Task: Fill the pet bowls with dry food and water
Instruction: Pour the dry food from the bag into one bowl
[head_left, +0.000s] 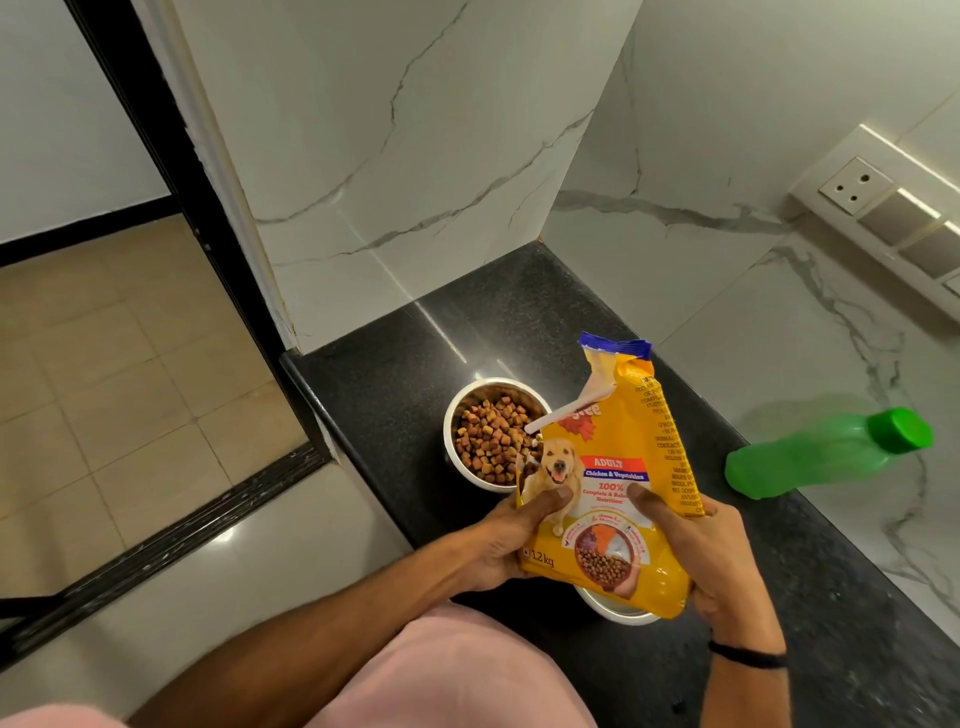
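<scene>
I hold a yellow dog food bag (618, 467) upright over the black counter with both hands. My left hand (506, 540) grips its lower left corner, and my right hand (719, 561) wraps its lower right side. The bag's torn top is open. Behind it to the left sits a steel bowl (488, 434) filled with brown kibble. Only the rim of a second steel bowl (618, 613) shows beneath the bag, and its inside is hidden. A green water bottle (826, 454) with a green cap lies on its side at the right, by the wall.
The black granite counter (395, 384) is narrow, with a marble wall on its right and a marble pillar at its far end. Its left edge drops to a tiled floor (130, 374). A white switch and socket panel (893, 213) is on the right wall.
</scene>
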